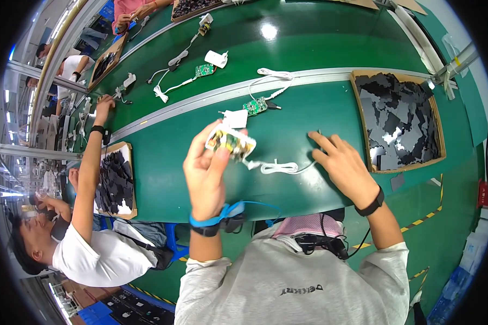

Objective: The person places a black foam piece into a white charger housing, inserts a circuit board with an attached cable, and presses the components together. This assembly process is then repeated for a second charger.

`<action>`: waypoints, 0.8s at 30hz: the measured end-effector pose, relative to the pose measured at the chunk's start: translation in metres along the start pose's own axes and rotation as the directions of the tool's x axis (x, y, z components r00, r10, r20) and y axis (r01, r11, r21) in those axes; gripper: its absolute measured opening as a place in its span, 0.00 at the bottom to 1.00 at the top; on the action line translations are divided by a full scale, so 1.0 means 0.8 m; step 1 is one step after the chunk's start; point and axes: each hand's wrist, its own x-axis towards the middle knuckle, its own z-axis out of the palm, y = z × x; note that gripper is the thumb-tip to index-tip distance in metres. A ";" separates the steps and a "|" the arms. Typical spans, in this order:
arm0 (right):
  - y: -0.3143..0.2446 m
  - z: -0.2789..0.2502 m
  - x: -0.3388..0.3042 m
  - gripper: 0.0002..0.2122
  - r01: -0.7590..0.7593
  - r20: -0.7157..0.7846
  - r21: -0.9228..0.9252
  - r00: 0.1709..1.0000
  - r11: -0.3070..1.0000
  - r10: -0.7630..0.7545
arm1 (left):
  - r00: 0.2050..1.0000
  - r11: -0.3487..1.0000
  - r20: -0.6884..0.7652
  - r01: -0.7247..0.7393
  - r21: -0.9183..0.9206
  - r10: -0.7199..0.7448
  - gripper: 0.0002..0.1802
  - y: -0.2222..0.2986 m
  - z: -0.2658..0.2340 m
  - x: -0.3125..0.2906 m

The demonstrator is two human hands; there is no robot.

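My left hand (207, 172) is closed around a charger circuit board (230, 142), its yellow and dark components facing up. From the board a white cable (279, 168), bundled in loops, runs right to my right hand (342, 167). The fingers of that hand are bent over the cable's far end, and a small dark tip shows beside the index finger. Just beyond my left hand lie a white charger housing (235, 118) and a green circuit board (255, 106) with its own white cable (271, 77).
A cardboard tray (443, 146) of dark sheet pieces stands at the right, another such tray (134, 184) at the left. Past a metal rail (190, 105) lie more boards and a white charger (216, 59). At left, a co-worker's arm (91, 173) reaches across the bench.
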 end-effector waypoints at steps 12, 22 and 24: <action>0.051 -0.097 0.026 0.10 -0.180 -0.584 0.485 0.663 0.856 0.469 | 0.957 0.826 0.272 -0.233 0.513 0.101 0.31 0.024 0.005 0.130; 0.019 -0.066 -0.015 0.17 -0.046 -0.386 0.430 0.893 0.902 0.230 | 0.876 0.317 0.412 -0.328 0.890 -0.251 0.32 -0.019 -0.038 0.081; -0.002 -0.062 0.006 0.18 -0.018 -0.333 0.500 0.919 0.866 0.211 | 0.880 0.399 0.402 -0.283 0.872 -0.253 0.31 -0.008 -0.028 0.076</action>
